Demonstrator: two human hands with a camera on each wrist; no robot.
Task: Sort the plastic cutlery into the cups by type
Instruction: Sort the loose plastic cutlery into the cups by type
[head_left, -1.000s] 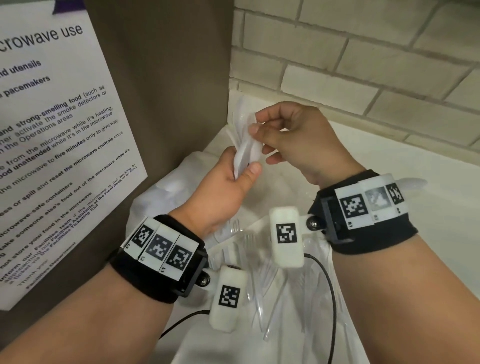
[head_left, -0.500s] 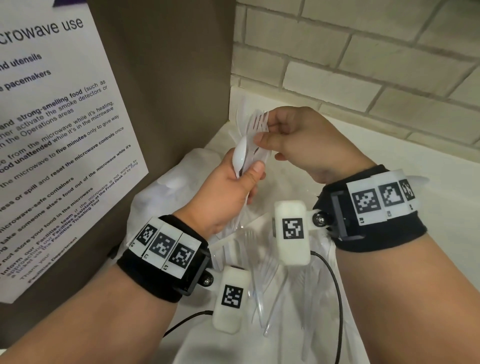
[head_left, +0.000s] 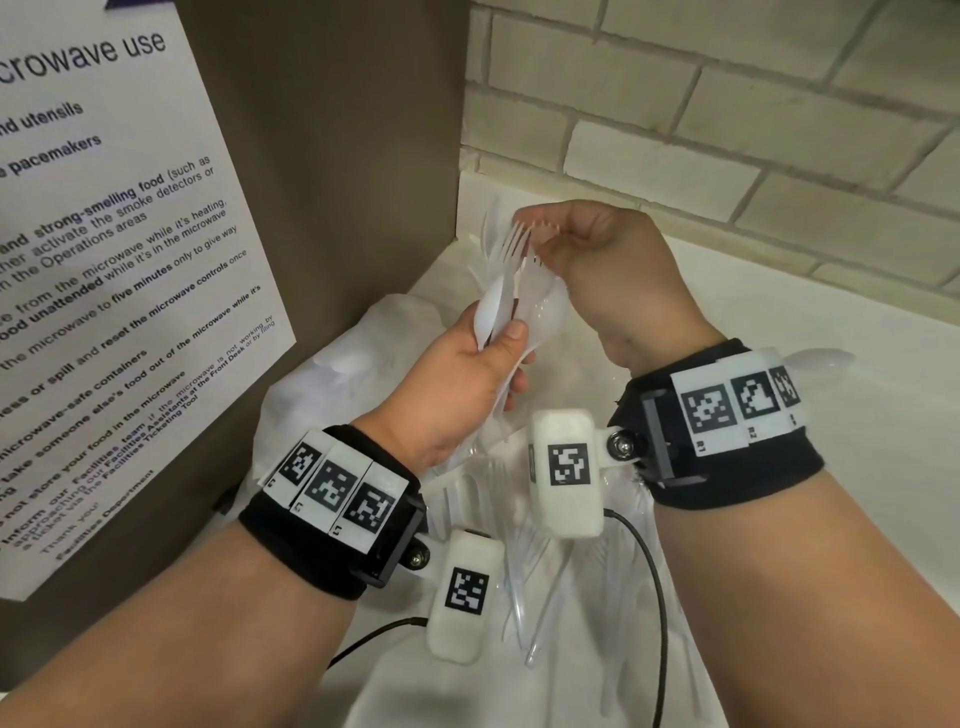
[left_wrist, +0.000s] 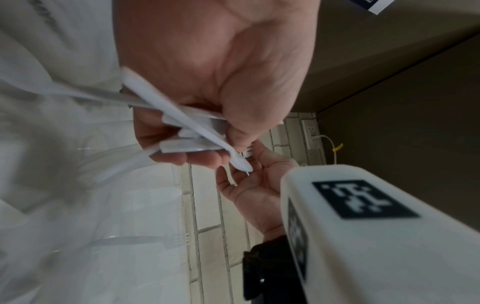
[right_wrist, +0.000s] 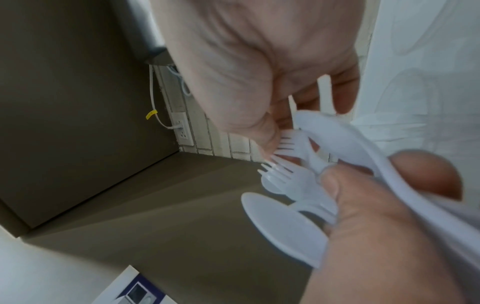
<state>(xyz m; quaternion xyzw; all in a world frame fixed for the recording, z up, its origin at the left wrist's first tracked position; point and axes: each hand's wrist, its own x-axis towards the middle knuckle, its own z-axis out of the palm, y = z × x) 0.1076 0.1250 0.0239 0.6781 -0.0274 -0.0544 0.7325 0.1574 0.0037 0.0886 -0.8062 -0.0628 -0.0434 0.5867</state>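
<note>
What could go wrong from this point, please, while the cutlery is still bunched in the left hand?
The left hand holds a mixed bundle of forks and spoons in one grip; as the right hand pinches at the fork tines, neighbouring pieces could slide out and drop onto the loose cutlery below. Everything is the same pale plastic, so types could be confused.

Surface: white counter (head_left: 810, 332), meeting the brick wall beyond the hands.
On it, below the wrists: loose clear plastic forks (head_left: 524, 597) on a white plastic bag (head_left: 322, 384).
By the right wrist: one clear spoon (head_left: 823, 358).
</note>
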